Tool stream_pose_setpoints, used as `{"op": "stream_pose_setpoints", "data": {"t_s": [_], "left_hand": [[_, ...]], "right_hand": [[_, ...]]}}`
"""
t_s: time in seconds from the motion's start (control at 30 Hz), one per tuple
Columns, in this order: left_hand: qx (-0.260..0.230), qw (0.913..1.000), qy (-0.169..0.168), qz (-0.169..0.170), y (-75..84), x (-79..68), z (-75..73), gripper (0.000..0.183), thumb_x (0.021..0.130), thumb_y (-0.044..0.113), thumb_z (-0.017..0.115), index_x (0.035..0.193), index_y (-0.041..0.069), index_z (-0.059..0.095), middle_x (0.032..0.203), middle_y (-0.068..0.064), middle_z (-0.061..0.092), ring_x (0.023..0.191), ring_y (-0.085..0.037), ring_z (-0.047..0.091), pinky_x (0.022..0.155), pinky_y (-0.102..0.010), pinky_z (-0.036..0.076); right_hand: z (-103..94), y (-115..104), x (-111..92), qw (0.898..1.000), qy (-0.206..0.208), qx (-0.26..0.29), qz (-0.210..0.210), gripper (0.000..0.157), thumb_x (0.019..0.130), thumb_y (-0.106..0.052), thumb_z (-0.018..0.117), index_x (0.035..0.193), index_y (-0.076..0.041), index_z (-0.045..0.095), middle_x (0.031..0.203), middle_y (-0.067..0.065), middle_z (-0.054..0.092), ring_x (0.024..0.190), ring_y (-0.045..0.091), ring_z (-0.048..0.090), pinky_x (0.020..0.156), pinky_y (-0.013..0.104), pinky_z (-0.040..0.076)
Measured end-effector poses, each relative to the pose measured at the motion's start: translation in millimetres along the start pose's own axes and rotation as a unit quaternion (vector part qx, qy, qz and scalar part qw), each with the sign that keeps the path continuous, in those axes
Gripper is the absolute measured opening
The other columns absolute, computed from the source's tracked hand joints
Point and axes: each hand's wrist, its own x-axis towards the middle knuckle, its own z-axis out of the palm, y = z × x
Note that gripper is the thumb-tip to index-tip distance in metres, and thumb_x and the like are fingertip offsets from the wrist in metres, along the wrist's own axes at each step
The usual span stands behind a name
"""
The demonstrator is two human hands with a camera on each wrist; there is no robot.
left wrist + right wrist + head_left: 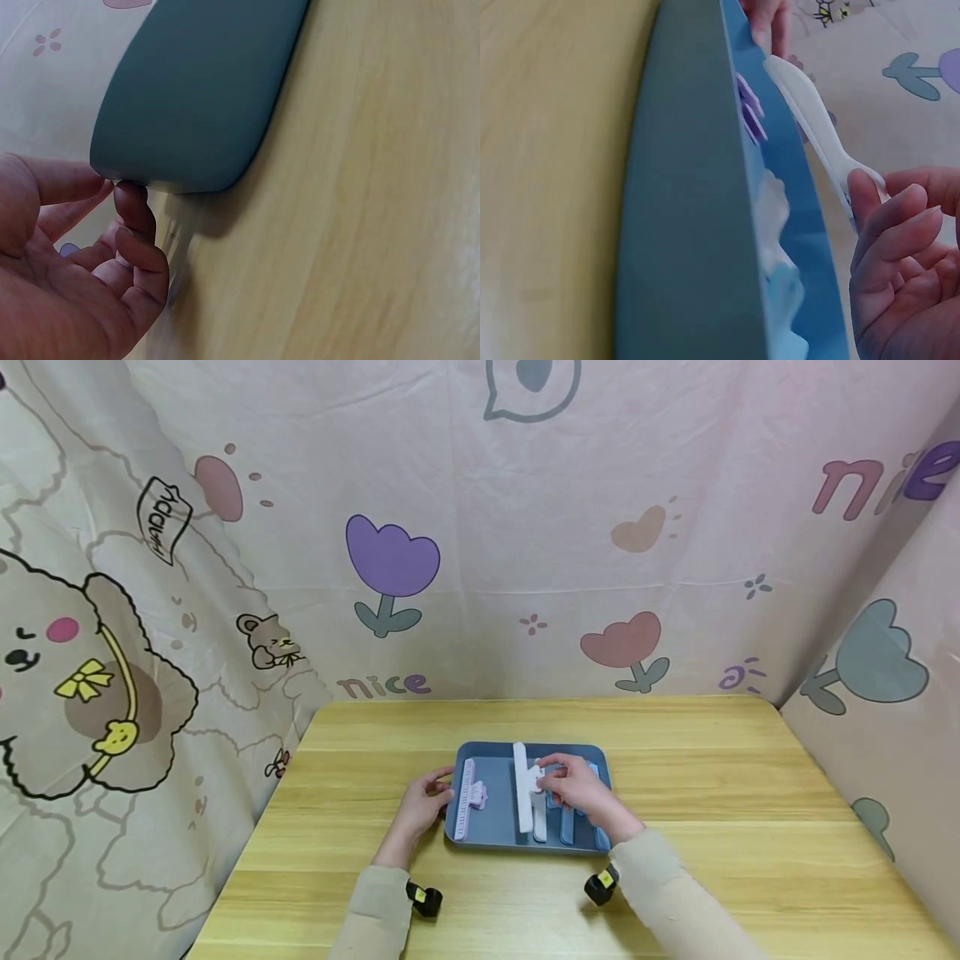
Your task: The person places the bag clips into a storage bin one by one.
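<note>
A long white bag clip (pixel 522 789) is pinched by its handle between the thumb and fingers of my right hand (pixel 579 787). It is raised over the middle of a blue-grey tray (pixel 491 818); the right wrist view shows the clip (pixel 810 101) above the rim. My left hand (pixel 422 806) pinches the tray's left rim, thumb and fingertips at the wall (pixel 187 112). Inside, a lilac clip (pixel 465 802) lies along the left side. Another white clip (pixel 540 828) and several blue clips (pixel 567 828) lie to the right, partly covered by my right hand.
The tray rests on a light wooden table (pixel 705 793). Behind the table hangs a printed curtain (pixel 495 610), and similar cloth closes off both sides. A black wrist camera (pixel 601 887) sits by the right sleeve, another camera (pixel 427 902) by the left sleeve.
</note>
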Motion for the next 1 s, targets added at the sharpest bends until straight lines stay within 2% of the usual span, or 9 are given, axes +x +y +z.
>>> {"op": "stream_pose_setpoints", "data": {"t_s": [0.27, 0.5, 0.7, 1.0], "left_hand": [[0.003, 0.9999, -0.004, 0.009, 0.6, -0.6, -0.1, 0.042, 0.089, -0.006, 0.062, 0.131, -0.002, 0.059, 0.095, -0.013, 0.058, 0.085, -0.021, 0.055, 0.064, -0.031, 0.048], [0.001, 0.9999, -0.004, 0.01, -0.6, -0.4, 0.0, 0.042, 0.089, -0.007, 0.062, 0.131, -0.002, 0.059, 0.095, -0.012, 0.058, 0.085, -0.021, 0.054, 0.064, -0.03, 0.048], [0.001, 1.0, -0.003, 0.002, -1.1, 0.3, 0.3, 0.042, 0.09, -0.006, 0.061, 0.131, -0.001, 0.06, 0.096, -0.013, 0.058, 0.085, -0.022, 0.055, 0.063, -0.029, 0.048], [-0.004, 1.0, -0.002, -0.009, 1.1, -0.4, -0.2, 0.042, 0.09, -0.006, 0.061, 0.132, 0.001, 0.06, 0.097, -0.012, 0.058, 0.085, -0.023, 0.054, 0.064, -0.03, 0.048]], "right_hand": [[21.8, 2.4, 8.3, 1.0, 0.012, 0.002, 0.009, 0.029, 0.094, -0.008, 0.062, 0.121, -0.001, 0.059, 0.083, 0.012, 0.068, 0.052, 0.015, 0.049, 0.047, 0.027, 0.04], [34.4, 2.9, 11.8, 1.0, -0.002, -0.002, 0.014, 0.031, 0.093, -0.007, 0.063, 0.123, 0.0, 0.058, 0.081, 0.018, 0.064, 0.053, 0.015, 0.048, 0.047, 0.027, 0.04], [42.6, 6.3, 14.3, 1.0, -0.011, -0.012, 0.018, 0.031, 0.093, -0.006, 0.064, 0.122, 0.002, 0.057, 0.077, 0.014, 0.065, 0.052, 0.014, 0.048, 0.045, 0.027, 0.041], [48.5, 6.7, 15.1, 0.999, -0.015, -0.019, 0.027, 0.029, 0.093, -0.005, 0.062, 0.122, 0.002, 0.058, 0.072, 0.016, 0.062, 0.049, 0.013, 0.046, 0.044, 0.026, 0.039]]}}
